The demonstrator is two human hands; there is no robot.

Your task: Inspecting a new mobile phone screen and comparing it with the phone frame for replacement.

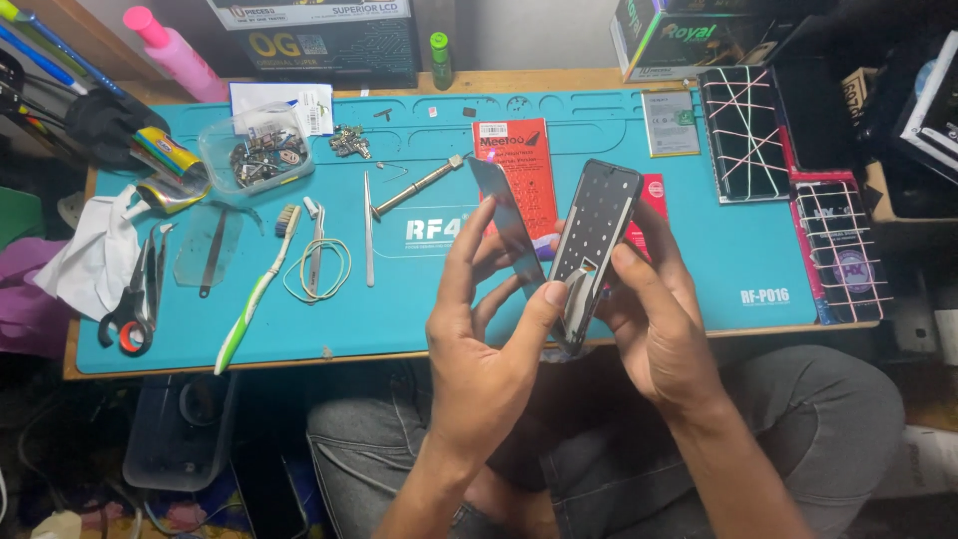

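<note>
Head view: left hand (489, 339) fingers pinch glass panel (507, 225); right hand (654, 319) fingers grip phone frame (596, 245) above mat (699, 250).

Both forearms rise from below, close together. The left hand (479, 329) has fingers spread upward, thumb pressed rightward. The right hand (654, 314) curls in a grip

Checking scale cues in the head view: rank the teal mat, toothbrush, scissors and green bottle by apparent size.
1. Teal mat
2. Toothbrush
3. Scissors
4. Green bottle, farthest from the camera, so possibly understated.
</note>
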